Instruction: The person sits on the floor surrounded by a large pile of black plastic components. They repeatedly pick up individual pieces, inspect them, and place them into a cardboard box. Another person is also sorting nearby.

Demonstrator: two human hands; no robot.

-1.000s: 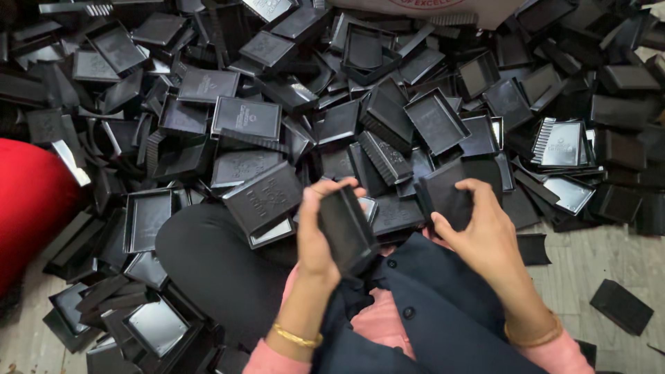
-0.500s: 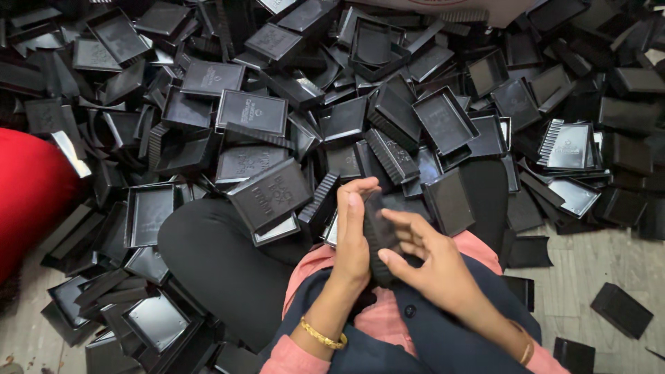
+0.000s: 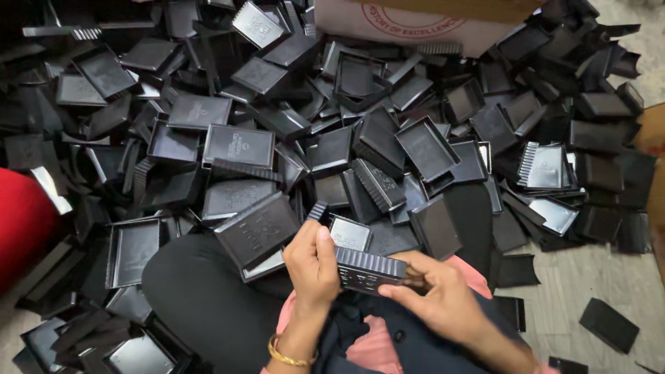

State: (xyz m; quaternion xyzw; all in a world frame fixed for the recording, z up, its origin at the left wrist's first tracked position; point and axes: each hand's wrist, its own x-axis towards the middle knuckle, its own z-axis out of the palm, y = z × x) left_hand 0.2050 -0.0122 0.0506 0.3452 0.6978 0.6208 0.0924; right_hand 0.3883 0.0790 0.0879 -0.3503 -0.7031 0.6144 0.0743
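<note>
A grey floor [image 3: 589, 284] is buried under a heap of black plastic trays [image 3: 429, 145] and lids, with a cardboard box [image 3: 415, 24] at twelve o'clock and something red [image 3: 24, 221] at nine o'clock. The person sits with a dark-trousered knee [image 3: 201, 298] pushed into the pile. Both hands meet at six o'clock on one small black ribbed case [image 3: 370, 270], whose long axis runs from nine to three o'clock. The left hand [image 3: 312, 266] is closed on its left end, thumb up at twelve o'clock, a gold bangle [image 3: 287, 354] on the wrist. The right hand [image 3: 436, 301] pinches the right end from below, at four o'clock. Neither hand is nearer; the case lies between them.
</note>
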